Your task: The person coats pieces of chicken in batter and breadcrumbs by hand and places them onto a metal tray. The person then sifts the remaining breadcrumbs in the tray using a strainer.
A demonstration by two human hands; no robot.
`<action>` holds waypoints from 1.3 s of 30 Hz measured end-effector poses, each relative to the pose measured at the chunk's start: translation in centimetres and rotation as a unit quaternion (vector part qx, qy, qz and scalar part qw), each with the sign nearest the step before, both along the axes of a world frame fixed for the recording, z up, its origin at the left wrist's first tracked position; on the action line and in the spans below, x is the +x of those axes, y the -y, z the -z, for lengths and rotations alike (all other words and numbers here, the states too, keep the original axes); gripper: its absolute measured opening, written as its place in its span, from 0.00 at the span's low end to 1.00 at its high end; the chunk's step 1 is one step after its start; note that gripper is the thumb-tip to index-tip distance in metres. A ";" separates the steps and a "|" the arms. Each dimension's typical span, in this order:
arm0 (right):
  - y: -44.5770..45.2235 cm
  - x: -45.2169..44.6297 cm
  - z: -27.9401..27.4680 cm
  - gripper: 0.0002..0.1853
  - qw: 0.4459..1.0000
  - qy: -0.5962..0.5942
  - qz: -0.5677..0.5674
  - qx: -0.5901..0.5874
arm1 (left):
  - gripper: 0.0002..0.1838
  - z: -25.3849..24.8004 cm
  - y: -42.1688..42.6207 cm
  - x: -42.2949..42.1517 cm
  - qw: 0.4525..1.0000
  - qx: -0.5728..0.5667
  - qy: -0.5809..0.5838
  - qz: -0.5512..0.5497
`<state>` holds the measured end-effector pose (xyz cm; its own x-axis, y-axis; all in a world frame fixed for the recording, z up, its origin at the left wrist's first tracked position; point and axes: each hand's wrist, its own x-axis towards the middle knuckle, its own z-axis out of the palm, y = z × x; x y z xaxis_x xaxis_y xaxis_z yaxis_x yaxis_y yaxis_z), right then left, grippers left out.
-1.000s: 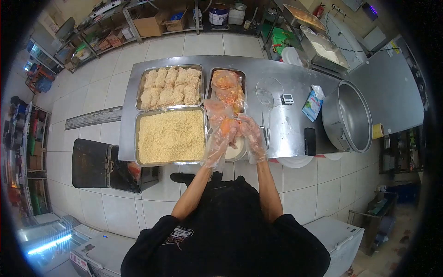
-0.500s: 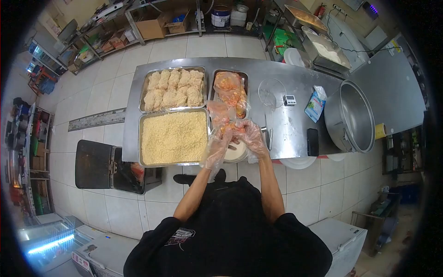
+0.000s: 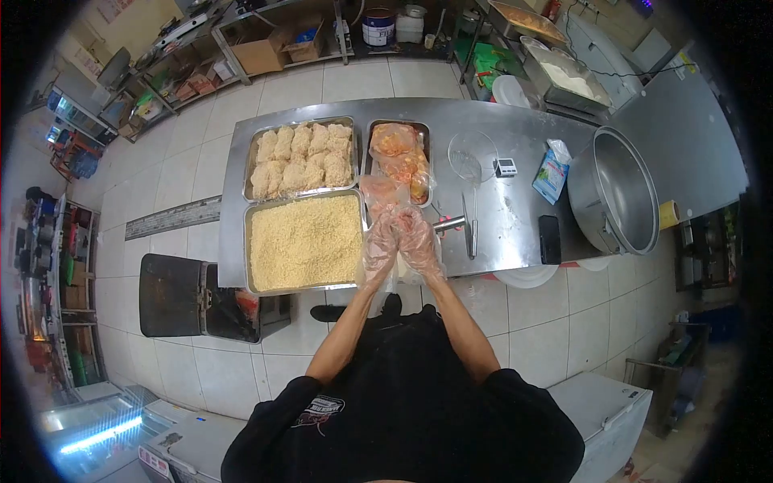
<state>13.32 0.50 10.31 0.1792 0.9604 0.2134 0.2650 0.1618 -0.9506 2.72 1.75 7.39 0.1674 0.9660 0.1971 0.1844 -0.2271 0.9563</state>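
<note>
My left hand point(image 3: 382, 245) and my right hand point(image 3: 417, 240) both wear clear plastic gloves. They are pressed together, fingers closed around a piece of orange marinated meat that they now mostly hide. Beneath them, a container of white liquid is almost wholly covered. Just beyond my fingers, more marinated meat point(image 3: 396, 138) lies in a narrow metal tray, partly under clear plastic. To the left of my hands is a tray of pale yellow crumbs point(image 3: 304, 241). Behind it, a second tray holds several crumb-coated pieces point(image 3: 304, 173).
Right of my hands lie a metal-handled tool point(image 3: 472, 229), a wire skimmer point(image 3: 465, 165), a small timer point(image 3: 505, 167), a blue packet point(image 3: 551, 177) and a black phone point(image 3: 549, 239). A large pot point(image 3: 613, 193) stands at the right end. An open bin point(image 3: 233, 310) stands below the table's left edge.
My hands have come closer together, the right one moving left. The orange piece that showed between my fingers is now mostly hidden, and so is most of the white liquid.
</note>
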 end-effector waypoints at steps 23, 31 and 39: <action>-1.3 -4.5 -5.2 0.09 0.974 0.008 -0.224 0.043 | 0.17 -6.5 2.8 -7.8 0.907 -0.255 0.332 -0.053; -0.2 -4.6 -0.5 0.11 0.999 0.033 0.008 0.002 | 0.07 -4.5 1.5 -3.5 0.988 0.000 -0.009 -0.157; 1.8 3.1 9.7 0.13 0.956 -0.271 0.079 -0.080 | 0.09 3.4 1.9 -0.6 0.998 0.036 0.011 -0.053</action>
